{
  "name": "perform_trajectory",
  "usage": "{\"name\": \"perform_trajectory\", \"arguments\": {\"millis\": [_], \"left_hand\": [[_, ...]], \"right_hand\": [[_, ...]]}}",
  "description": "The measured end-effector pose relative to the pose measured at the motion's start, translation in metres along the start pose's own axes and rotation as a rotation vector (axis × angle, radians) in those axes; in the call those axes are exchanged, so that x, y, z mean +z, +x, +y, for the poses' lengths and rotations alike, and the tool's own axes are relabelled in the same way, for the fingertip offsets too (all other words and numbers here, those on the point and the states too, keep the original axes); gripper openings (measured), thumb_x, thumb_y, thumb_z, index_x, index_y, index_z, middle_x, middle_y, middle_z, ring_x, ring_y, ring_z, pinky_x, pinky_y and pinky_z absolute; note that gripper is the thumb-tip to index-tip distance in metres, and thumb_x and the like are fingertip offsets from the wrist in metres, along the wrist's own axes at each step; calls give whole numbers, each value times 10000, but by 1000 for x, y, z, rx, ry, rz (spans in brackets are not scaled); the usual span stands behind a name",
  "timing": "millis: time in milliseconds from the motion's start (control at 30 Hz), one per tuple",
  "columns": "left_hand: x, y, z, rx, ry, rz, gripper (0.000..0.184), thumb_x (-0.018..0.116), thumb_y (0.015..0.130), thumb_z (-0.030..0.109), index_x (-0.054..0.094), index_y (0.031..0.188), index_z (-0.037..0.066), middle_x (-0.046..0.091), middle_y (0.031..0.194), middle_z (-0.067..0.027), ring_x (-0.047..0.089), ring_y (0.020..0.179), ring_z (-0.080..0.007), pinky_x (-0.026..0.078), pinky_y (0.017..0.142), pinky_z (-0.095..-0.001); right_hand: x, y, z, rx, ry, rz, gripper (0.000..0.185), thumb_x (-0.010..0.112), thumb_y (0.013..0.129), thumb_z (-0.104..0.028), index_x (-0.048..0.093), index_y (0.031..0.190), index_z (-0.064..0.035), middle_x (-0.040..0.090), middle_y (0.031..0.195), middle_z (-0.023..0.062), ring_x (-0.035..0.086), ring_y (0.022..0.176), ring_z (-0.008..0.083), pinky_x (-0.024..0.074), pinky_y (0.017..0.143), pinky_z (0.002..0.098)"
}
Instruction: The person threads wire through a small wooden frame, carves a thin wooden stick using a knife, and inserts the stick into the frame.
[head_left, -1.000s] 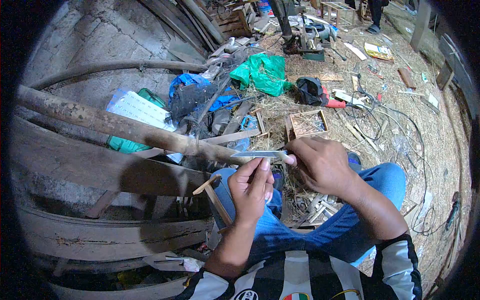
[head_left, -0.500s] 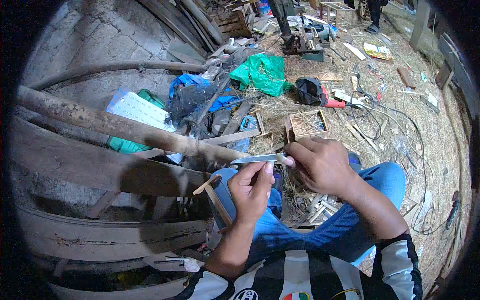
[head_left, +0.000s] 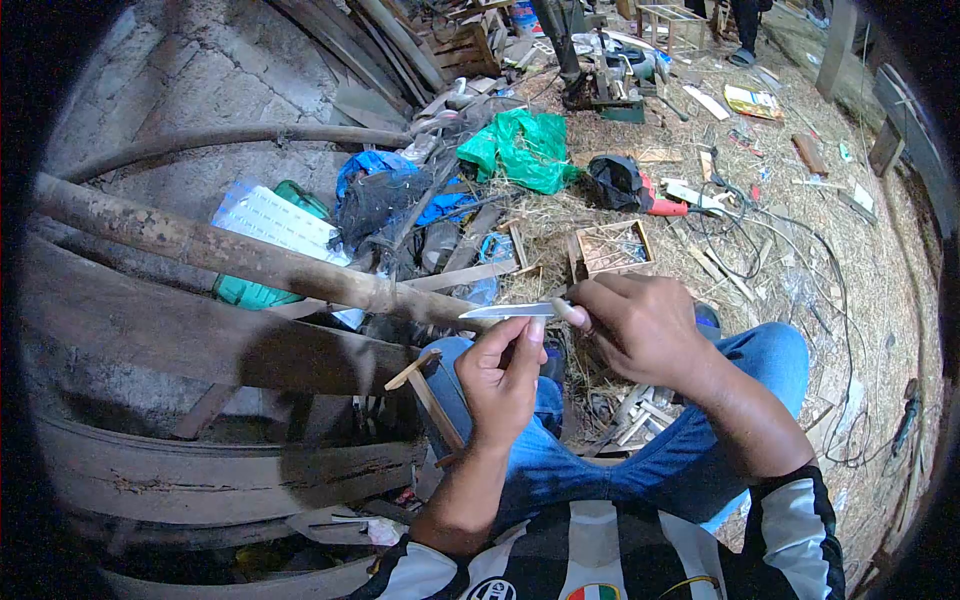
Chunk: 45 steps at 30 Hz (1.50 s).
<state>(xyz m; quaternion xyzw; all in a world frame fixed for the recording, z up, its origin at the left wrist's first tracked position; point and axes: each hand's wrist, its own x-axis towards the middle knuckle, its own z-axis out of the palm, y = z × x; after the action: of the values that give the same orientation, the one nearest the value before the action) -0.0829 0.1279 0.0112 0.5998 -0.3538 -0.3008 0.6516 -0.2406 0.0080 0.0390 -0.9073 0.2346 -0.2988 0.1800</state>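
In the head view, my right hand (head_left: 645,325) is closed around the handle of a knife (head_left: 510,311), its grip mostly hidden by the fingers. The narrow silver blade points left and lies nearly level. Just under the blade, my left hand (head_left: 500,380) pinches thumb and fingertips together, with the thumb tip at the blade's lower edge. Whatever sits between those fingertips is too small or hidden to make out. A thin wooden frame piece (head_left: 437,410) leans by my left knee, below and left of my left hand.
A small wooden box (head_left: 612,250) of sticks stands beyond my hands. A bamboo pole (head_left: 230,250) and wide planks (head_left: 200,470) run along the left. Further off lie a green plastic bag (head_left: 520,150), a red-and-black power tool (head_left: 665,205) with cables, and scattered wood scraps.
The knife blade has risen slightly and lies a little more level above my left fingertips. Both hands otherwise stay in nearly the same place.
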Motion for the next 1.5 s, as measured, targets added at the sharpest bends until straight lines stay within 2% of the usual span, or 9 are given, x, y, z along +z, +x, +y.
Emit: {"name": "perform_trajectory", "arguments": {"millis": [233,433,533,700,933,1067,1133,1233,1500], "left_hand": [[5,1,1,63,57,-5,163,704,967,121,715,1067,-7,611,665,-13,467,481,-39,335,418,-212],[2,2,-1,7,-3,1,203,696,973,101,732,1136,-15,657,721,2,509,551,-23,380,480,-193],[-1,-2,-1,23,25,-39,229,694,978,114,727,1166,-11,666,735,-5,514,551,-26,388,481,-188],[-4,-2,3,-107,-54,-27,230,694,980,122,725,1171,-2,645,706,-5,486,501,-29,366,437,-195],[-3,0,4,-27,-36,-31,152,663,985,88,714,1091,-7,594,660,-9,426,442,-36,307,393,-216],[-2,-2,0,19,-12,2,167,681,974,89,721,1101,-11,601,659,-8,445,456,-39,326,408,-208],[-1,-3,0,29,-2,24,181,689,970,92,724,1114,-11,606,660,-9,452,462,-39,334,415,-204],[-5,-6,0,7,59,-17,208,699,961,61,731,1148,-22,680,766,-14,546,596,-33,427,519,-194],[-7,-2,-3,-13,62,46,187,708,957,70,740,1116,-25,674,757,-9,557,610,-40,430,534,-200]], "right_hand": [[2,0,3,-20,-34,-8,182,642,913,-301,609,941,-124,666,788,112,683,649,340,512,506,479],[4,2,15,55,-60,-17,177,687,860,-249,670,1001,-143,654,791,95,663,691,343,497,574,474],[-6,9,33,194,-93,95,187,606,981,-288,660,990,-110,658,788,130,658,715,382,481,582,483],[-5,5,14,137,10,99,193,604,958,-310,627,974,-119,676,818,112,670,699,370,498,550,498],[9,0,2,-15,5,-75,195,602,953,-318,622,977,-126,671,808,110,680,684,358,518,541,487],[10,1,5,-13,-5,-79,192,601,953,-316,620,985,-127,676,819,111,681,690,361,520,554,497],[9,2,13,95,-34,-27,195,636,933,-282,650,1010,-104,642,782,121,660,712,358,490,585,485],[-2,7,29,167,-82,21,164,627,952,-271,652,989,-113,636,776,126,656,709,362,476,582,492],[8,0,1,3,-17,-51,210,607,952,-328,623,953,-119,671,796,120,679,655,354,506,510,485]]}}
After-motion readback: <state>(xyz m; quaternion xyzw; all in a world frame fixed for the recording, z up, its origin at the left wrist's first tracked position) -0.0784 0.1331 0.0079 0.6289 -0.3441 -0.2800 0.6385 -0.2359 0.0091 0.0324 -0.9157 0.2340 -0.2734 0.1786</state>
